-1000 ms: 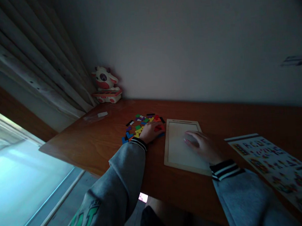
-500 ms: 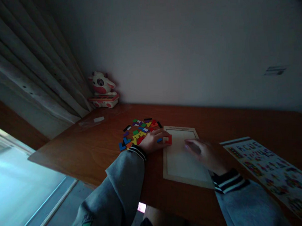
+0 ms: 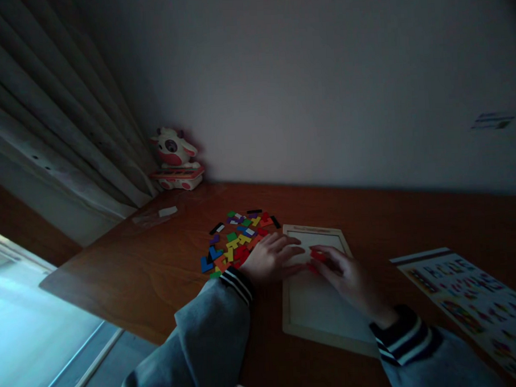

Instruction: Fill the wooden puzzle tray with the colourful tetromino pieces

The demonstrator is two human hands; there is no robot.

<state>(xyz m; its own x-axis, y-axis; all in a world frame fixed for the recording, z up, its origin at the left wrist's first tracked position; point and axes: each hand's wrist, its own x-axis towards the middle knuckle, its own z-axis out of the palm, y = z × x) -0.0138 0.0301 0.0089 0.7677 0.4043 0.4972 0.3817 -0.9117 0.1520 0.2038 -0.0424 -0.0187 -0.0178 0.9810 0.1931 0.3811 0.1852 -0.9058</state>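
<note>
Both hands: meet over the tray [image 3: 319, 322], top left corner
R hand [image 3: 349, 275]: fingertips pinch a red piece [image 3: 317, 255], low over the board, prob lining it up
L hand [image 3: 271, 255]: loose, flat on tray edge, holds nothing, steadies it
Pile [image 3: 236, 240]: loose pieces just left of tray
Sheet [image 3: 476, 304]: right, apart
Cow toy [image 3: 175, 160]: far corner, nothing blocks
</note>
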